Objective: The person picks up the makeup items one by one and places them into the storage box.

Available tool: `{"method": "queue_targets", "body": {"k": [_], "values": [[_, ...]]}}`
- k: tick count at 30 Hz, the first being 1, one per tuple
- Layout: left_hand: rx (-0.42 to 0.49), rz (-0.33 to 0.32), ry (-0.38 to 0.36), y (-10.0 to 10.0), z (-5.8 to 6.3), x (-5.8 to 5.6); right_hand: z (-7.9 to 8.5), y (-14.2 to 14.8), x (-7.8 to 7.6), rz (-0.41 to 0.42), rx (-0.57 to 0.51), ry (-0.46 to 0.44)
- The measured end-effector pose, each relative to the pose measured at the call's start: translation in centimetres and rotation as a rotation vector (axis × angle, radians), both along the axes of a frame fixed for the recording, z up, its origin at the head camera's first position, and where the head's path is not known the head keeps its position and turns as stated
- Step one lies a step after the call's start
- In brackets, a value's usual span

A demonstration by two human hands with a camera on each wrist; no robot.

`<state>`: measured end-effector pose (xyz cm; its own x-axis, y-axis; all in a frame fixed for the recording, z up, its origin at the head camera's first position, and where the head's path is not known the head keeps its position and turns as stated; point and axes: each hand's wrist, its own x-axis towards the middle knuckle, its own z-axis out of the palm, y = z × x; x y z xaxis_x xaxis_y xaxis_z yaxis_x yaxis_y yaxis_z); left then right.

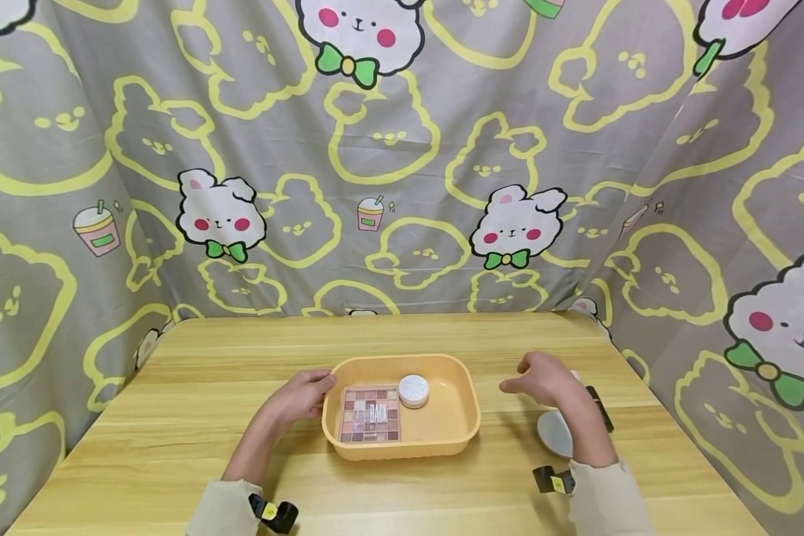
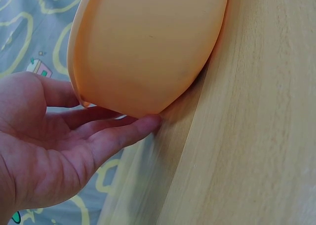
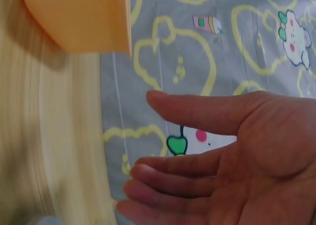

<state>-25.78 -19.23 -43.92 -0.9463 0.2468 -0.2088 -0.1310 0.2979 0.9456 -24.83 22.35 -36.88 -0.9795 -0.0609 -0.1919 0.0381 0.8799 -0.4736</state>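
Observation:
An orange plastic tray with rounded corners sits on the table. Inside it lie a square eyeshadow palette with "BACK" printed on it, to the left, and a round white cosmetic container nearer the middle. My left hand grips the tray's left end. In the left wrist view its thumb is at the rim and the other fingers lie against the outer wall and lower edge. Off the tray's right side, my right hand hovers with nothing in it, thumb and fingers spread apart.
Under and beside my right forearm lie a silvery round item and a black tube-shaped item. A patterned grey curtain closes off the back and both sides of the wooden table.

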Motion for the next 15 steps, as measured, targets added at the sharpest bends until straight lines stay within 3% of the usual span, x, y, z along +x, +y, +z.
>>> {"method": "queue_targets", "body": {"k": [9,15], "values": [[0.011,-0.029,0.0,-0.2,0.2,-0.1,-0.6,1.3,0.6,-0.061,-0.048,-0.089],[0.006,-0.023,-0.004,-0.2,0.1,-0.1,-1.1,1.8,0.5,-0.058,0.013,-0.08]]}}
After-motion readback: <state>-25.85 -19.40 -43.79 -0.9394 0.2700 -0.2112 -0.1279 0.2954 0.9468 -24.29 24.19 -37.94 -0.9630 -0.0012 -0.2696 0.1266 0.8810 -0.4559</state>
